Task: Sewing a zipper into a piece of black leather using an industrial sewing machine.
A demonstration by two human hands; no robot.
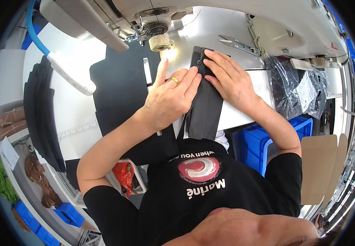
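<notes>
A long black fabric strip with a zipper point(205, 110) lies on the white sewing table point(243, 112), running from the table's front edge toward the machine's needle. My left hand point(170, 98), with a gold ring on one finger, rests on the strip's left edge, fingers pinching along it and forefinger raised. My right hand point(230, 80) presses the strip's far end and right edge with its fingertips. The sewing machine head point(153, 22) stands just beyond both hands, with a ribbed cream wheel point(160, 42) close to my left forefinger.
Metal thread snips point(238, 44) lie beyond my right hand. A large black fabric piece point(120, 94) covers the table at left, and a stack of black pieces point(42, 110) hangs further left. Clear plastic bags point(296, 86), a blue crate point(259, 143) and cardboard point(321, 164) are at right.
</notes>
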